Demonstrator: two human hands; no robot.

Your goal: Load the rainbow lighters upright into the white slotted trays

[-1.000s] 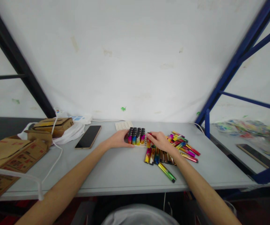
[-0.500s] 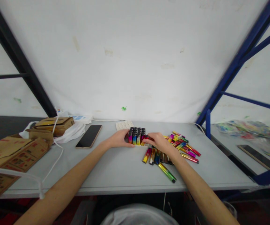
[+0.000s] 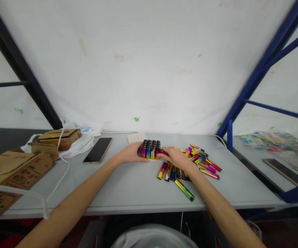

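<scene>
The left hand point(image 3: 132, 153) lies on the worktop point(image 3: 128, 193) against the left side of a block of upright lighters point(image 3: 151, 148). Its fingers are curled around that side and hold the block. The lighters stand packed close together in rows, black caps up, with bright metallic bodies.

The right hand point(image 3: 174, 156) reaches in from the other side. Its fingers are drawn together at a red lighter point(image 3: 160, 152) standing at the block's right edge. The view is too small to tell whether they pinch it or only touch it.

Just under and beyond the right wrist, loose lighters point(image 3: 202, 161) lie scattered flat in pink, green, gold and blue. A few lie side by side near the hand. One green-gold lighter point(image 3: 184, 190) lies alone, closer to the front edge.

A white tray point(image 3: 136, 137) sits just behind the block. A dark phone point(image 3: 98, 150) lies well to the left of the hands. Beyond it are a white plastic bag point(image 3: 79, 145), a small cardboard box point(image 3: 59, 135) and a larger cardboard box point(image 3: 11, 172). A blue steel frame point(image 3: 257, 72) rises at the right.
</scene>
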